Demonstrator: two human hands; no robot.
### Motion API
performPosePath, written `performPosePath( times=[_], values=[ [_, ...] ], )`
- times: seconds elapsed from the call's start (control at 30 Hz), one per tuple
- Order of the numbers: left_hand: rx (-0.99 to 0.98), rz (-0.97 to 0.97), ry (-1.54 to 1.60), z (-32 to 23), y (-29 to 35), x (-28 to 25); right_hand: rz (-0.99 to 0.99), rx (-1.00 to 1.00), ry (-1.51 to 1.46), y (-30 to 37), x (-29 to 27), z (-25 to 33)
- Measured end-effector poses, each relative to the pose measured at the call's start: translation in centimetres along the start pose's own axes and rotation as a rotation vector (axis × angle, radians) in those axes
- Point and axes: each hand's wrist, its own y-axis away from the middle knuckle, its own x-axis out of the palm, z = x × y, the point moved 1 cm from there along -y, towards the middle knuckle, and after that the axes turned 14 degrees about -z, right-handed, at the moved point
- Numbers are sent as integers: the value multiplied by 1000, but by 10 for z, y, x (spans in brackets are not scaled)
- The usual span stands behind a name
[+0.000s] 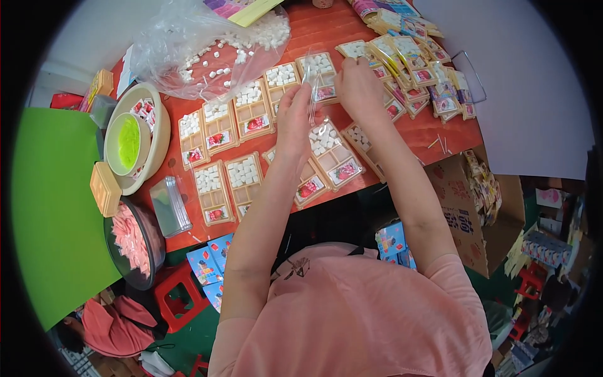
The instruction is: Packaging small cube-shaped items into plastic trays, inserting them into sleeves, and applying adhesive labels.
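Observation:
My left hand [294, 122] is closed on thin clear plastic covers [312, 91], held upright above the middle of the back row. My right hand [360, 91] is just to the right, fingers curled together; what they pinch, if anything, is hidden. Around both hands lie tan compartment trays [253, 103] with small white marshmallow-like pieces at one end and a strawberry-printed packet at the other. A front tray [336, 154] sits between my forearms, with bare compartments in its middle. My left forearm partly hides other front trays.
Filled packs [411, 69] pile up at the back right. A clear bag [188, 47] spills white pieces at the back left. A cream basin [163, 129] holds a bowl of green material [129, 141]. Clear lids [171, 207] lie near a tub of pink packets [132, 242]. A cardboard box [455, 207] stands right.

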Motion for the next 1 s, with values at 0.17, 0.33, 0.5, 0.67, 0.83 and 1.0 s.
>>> performPosePath(
  times=[0.17,0.33,0.5,0.67,0.83,1.0],
  values=[
    [-23,-6,63,-7,7,-2,-57,-281,81,9,18,22],
    [38,-98,107,-9,7,-9,86,-284,243,16,29,17],
    [96,-29,118,-9,10,-10,86,-220,142,12,33,12],
    [127,-28,96,-15,19,-16,28,-65,-153,20,-31,-35],
    [104,-5,32,-5,40,1,138,-35,24,51,-79,-78],
    [38,113,-8,12,58,21,105,-10,-8,56,-62,-82]
  ],
)
